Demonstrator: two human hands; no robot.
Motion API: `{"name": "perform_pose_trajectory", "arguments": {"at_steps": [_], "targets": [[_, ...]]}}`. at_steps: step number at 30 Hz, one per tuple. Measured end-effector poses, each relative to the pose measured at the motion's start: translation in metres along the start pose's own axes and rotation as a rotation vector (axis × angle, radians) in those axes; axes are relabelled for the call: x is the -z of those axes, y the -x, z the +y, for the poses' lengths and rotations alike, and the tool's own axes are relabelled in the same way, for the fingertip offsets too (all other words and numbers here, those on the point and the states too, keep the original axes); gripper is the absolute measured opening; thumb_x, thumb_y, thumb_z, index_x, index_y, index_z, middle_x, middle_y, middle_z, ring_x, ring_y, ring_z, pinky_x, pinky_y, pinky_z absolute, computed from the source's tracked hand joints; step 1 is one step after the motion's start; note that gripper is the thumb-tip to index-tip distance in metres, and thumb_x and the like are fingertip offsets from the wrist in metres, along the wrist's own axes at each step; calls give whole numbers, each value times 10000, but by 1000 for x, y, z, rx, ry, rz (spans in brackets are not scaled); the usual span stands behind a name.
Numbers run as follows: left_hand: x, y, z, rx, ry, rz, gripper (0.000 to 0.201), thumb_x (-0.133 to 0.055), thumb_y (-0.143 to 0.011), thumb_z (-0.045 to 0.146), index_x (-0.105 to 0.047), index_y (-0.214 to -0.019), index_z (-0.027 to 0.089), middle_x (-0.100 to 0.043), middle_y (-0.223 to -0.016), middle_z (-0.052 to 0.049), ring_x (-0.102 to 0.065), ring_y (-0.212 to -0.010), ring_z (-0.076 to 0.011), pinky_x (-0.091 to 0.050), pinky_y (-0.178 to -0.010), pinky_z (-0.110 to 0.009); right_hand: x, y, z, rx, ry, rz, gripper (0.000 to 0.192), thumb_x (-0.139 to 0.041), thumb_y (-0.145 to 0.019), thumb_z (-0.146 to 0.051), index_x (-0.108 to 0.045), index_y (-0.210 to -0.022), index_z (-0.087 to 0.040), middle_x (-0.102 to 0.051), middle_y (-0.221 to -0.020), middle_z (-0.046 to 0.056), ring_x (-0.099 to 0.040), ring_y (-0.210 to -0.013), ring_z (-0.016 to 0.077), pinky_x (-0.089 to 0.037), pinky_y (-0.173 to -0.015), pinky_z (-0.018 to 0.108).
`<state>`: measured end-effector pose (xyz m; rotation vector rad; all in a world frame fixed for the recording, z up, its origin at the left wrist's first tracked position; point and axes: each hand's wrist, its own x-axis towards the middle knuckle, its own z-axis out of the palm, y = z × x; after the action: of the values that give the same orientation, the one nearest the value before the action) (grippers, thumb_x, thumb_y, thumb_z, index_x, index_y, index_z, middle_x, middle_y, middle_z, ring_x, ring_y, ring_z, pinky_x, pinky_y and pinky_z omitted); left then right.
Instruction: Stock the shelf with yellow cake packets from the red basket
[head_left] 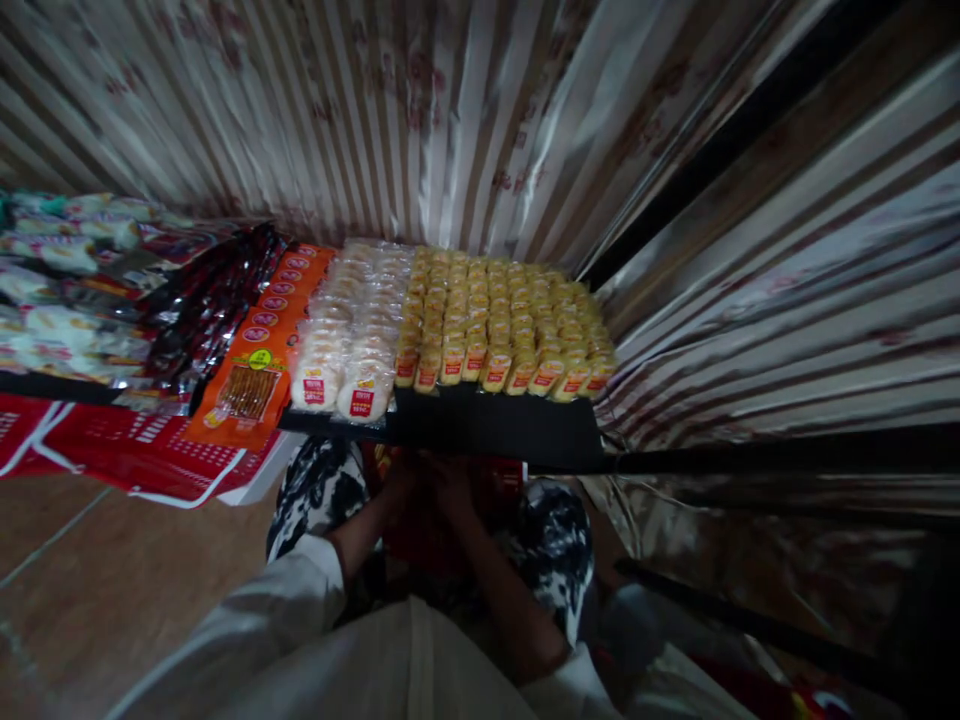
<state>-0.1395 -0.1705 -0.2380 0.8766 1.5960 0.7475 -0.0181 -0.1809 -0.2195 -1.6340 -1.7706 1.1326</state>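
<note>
My left hand (401, 478) and my right hand (448, 482) are close together between my knees, just below the front edge of the black shelf (495, 420). Deep shadow covers the fingers of both, and what they grip, if anything, does not show. Around them is a dark red printed box or bag (510, 475), partly covered by my forearms. Directly above the hands, on the shelf, lie white round snacks in clear wrappers (341, 340) and rows of small yellow wrapped cakes (502, 320).
An orange snack packet (259, 370) overhangs the shelf edge, beside dark shiny packets (206, 300) and white-green packets (60, 290). Red bags with white cord handles (135, 440) hang below on the left. Striped curtains (420, 120) close off the back and right, with a black bar (720, 150).
</note>
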Motion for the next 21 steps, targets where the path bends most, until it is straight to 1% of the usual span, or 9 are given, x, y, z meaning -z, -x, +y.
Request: {"name": "perform_pose_trajectory", "arguments": {"at_steps": [2,4,6,8,11,14,17,21], "targets": [[3,7,4,-44,-21,5,362,-507,-732,51,-596,-1071,138,-659,-1090,-105,-620,-978,-189,-479,-875,-329,5,9,-3,-23,-20,21,446,-419,-710,-67,-719,-1006,-214,-684,-1104,57,-603,-1077,199,-445,-975,373],[8,15,8,-87,-67,3,377,-527,-709,40,-588,-1070,128,-639,-1135,-115,-605,-1017,-187,-454,-915,-328,9,17,-5,-25,-56,48,439,-415,-694,-74,-727,-973,-206,-692,-1082,62,-611,-1059,199,-455,-965,378],[14,23,13,-133,-130,-12,354,-563,-705,72,-587,-1055,123,-641,-1121,-117,-600,-1023,-192,-441,-927,-328,15,24,-9,-10,-100,86,414,-416,-702,-96,-730,-952,-199,-701,-1053,69,-626,-1023,199,-469,-945,381],[20,34,19,-186,-206,-34,306,-588,-730,155,-587,-1036,132,-655,-1070,-105,-609,-988,-200,-451,-900,-339,21,31,-16,20,-137,114,377,-422,-729,-131,-730,-936,-200,-709,-1021,67,-635,-989,202,-479,-928,389],[28,53,31,-234,-282,-20,252,-581,-766,282,-588,-982,153,-666,-985,-80,-618,-931,-209,-467,-846,-351,34,41,-33,108,-168,153,334,-427,-770,-163,-726,-913,-209,-707,-994,60,-629,-979,203,-477,-924,396],[33,72,49,-271,-317,25,251,-577,-771,320,-571,-978,177,-660,-955,-58,-619,-900,-199,-469,-825,-341,47,50,-55,218,-161,238,315,-427,-801,-155,-716,-911,-213,-692,-993,63,-619,-977,196,-479,-912,380],[37,87,73,-359,-302,43,217,-566,-783,323,-556,-959,197,-649,-922,-30,-616,-869,-178,-472,-797,-314,57,58,-76,294,-121,334,304,-426,-833,-154,-700,-950,-215,-669,-1024,71,-605,-988,190,-481,-905,362],[35,93,110,-468,-234,98,164,-562,-794,340,-549,-882,203,-624,-813,11,-601,-764,-144,-474,-713,-263,65,58,-93,337,-59,411,314,-411,-873,-173,-661,-1057,-221,-617,-1095,82,-573,-1030,185,-463,-931,356]]}}
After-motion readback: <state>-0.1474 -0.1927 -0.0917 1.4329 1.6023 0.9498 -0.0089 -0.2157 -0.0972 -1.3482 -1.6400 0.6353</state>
